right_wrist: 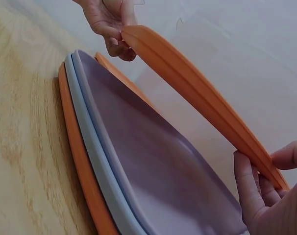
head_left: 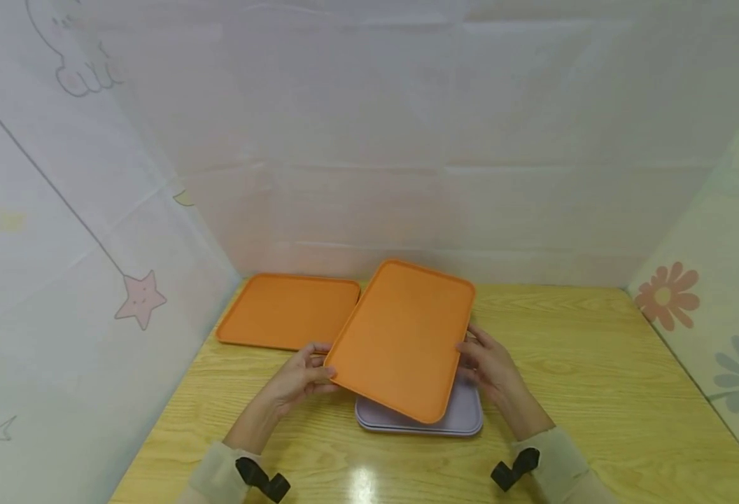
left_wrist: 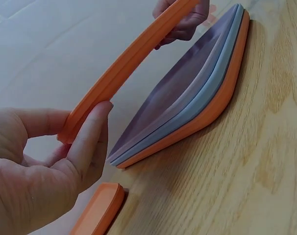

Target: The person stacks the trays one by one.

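Observation:
Both hands hold up an orange rectangular tray (head_left: 404, 336), tilted and turned at an angle in the head view. My left hand (head_left: 300, 378) pinches its near left corner, thumb on top and fingers beneath. At the right edge, my right hand (head_left: 486, 360) grips it between thumb and fingers. Below hangs no support but the hands; under it lies a stack with a purple tray (head_left: 464, 409) on top. In the right wrist view a light blue tray (right_wrist: 97, 152) and a bottom orange tray (right_wrist: 77, 152) show beneath the purple one.
Another orange tray (head_left: 290, 311) lies flat on the wooden table (head_left: 596, 378) at the back left, partly overlapped by the raised tray in the head view. Sheets with printed stars and flowers form a wall (head_left: 407, 140) behind and at both sides.

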A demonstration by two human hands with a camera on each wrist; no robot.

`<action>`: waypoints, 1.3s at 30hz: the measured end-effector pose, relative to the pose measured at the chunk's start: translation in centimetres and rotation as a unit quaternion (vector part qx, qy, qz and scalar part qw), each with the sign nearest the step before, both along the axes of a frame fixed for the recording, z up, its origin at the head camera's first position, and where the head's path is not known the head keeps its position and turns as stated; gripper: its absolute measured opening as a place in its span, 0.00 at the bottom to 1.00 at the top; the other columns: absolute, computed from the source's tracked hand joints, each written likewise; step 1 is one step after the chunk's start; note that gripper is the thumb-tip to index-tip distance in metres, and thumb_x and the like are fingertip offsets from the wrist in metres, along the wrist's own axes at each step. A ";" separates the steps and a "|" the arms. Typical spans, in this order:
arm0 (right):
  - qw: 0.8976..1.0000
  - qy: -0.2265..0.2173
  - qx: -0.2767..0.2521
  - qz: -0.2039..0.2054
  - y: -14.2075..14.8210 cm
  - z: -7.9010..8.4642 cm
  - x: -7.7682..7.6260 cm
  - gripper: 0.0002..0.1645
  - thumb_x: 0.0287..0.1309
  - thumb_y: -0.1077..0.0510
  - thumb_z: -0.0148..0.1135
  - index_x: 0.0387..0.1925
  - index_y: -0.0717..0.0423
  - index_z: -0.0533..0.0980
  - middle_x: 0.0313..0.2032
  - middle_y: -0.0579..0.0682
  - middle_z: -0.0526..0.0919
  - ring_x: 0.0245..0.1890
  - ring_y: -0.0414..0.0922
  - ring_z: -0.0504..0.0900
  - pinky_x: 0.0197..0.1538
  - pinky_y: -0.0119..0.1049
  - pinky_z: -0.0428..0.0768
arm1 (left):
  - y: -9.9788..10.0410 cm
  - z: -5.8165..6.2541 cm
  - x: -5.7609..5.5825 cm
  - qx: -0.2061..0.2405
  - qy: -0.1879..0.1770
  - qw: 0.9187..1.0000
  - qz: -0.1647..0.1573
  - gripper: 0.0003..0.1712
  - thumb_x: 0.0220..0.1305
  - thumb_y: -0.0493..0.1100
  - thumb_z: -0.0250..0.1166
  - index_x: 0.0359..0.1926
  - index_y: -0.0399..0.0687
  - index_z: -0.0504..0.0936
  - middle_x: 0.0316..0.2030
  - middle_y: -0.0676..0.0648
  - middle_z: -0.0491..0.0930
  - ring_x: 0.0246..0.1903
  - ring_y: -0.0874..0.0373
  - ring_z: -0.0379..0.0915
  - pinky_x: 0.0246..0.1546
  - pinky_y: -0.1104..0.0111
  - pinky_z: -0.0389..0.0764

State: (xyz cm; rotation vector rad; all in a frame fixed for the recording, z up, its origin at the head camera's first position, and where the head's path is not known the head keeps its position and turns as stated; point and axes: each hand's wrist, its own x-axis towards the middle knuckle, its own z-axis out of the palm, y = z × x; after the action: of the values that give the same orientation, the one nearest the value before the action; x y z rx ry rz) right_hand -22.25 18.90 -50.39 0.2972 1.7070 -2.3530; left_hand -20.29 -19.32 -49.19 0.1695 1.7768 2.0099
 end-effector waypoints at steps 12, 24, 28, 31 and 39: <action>0.999 0.001 -0.003 0.032 1.2 -0.4 -0.4 0.43 0.68 0.68 0.55 0.80 0.57 0.51 0.38 0.41 0.83 0.33 0.41 0.84 0.38 0.35 0.86 | 0.4 -0.2 -0.1 -0.012 -0.010 0.999 -0.052 0.37 0.71 0.34 0.62 0.72 0.32 0.51 0.53 0.40 0.75 0.46 0.53 0.82 0.54 0.51 0.82; 0.994 0.021 -0.013 0.109 2.8 -0.2 -0.4 0.45 0.70 0.68 0.54 0.80 0.60 0.45 0.42 0.43 0.84 0.36 0.42 0.85 0.40 0.35 0.86 | 1.2 -0.3 -2.5 -0.059 -0.011 0.997 -0.046 0.37 0.75 0.49 0.60 0.77 0.45 0.55 0.65 0.36 0.68 0.57 0.47 0.76 0.57 0.49 0.79; 0.991 0.024 -0.009 0.129 3.2 -0.2 -0.5 0.45 0.70 0.67 0.55 0.81 0.58 0.45 0.44 0.45 0.83 0.38 0.43 0.85 0.41 0.36 0.86 | 1.8 -0.3 -3.4 -0.042 -0.010 0.998 -0.045 0.36 0.76 0.47 0.58 0.77 0.47 0.55 0.65 0.37 0.69 0.58 0.46 0.76 0.53 0.53 0.82; 0.990 0.026 -0.004 0.141 3.4 -0.3 -0.5 0.45 0.69 0.68 0.55 0.80 0.60 0.46 0.45 0.46 0.82 0.40 0.43 0.85 0.41 0.37 0.87 | 2.2 -0.4 -3.9 -0.044 -0.010 0.998 -0.041 0.35 0.78 0.45 0.56 0.78 0.48 0.54 0.65 0.37 0.70 0.57 0.47 0.76 0.48 0.56 0.84; 0.984 0.024 0.027 0.173 4.0 -0.3 -0.9 0.46 0.69 0.66 0.56 0.80 0.60 0.45 0.48 0.49 0.80 0.43 0.44 0.86 0.44 0.41 0.87 | 3.0 -0.8 -4.4 -0.069 -0.004 0.997 -0.033 0.40 0.75 0.41 0.59 0.80 0.49 0.50 0.60 0.36 0.71 0.49 0.51 0.78 0.40 0.56 0.86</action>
State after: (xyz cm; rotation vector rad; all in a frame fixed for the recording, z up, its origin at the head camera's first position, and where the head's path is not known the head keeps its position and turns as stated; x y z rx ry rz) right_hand -23.19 22.85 -50.72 -0.0471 1.6865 -2.0801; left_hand -24.71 -16.37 -49.97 0.1759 1.8720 1.8328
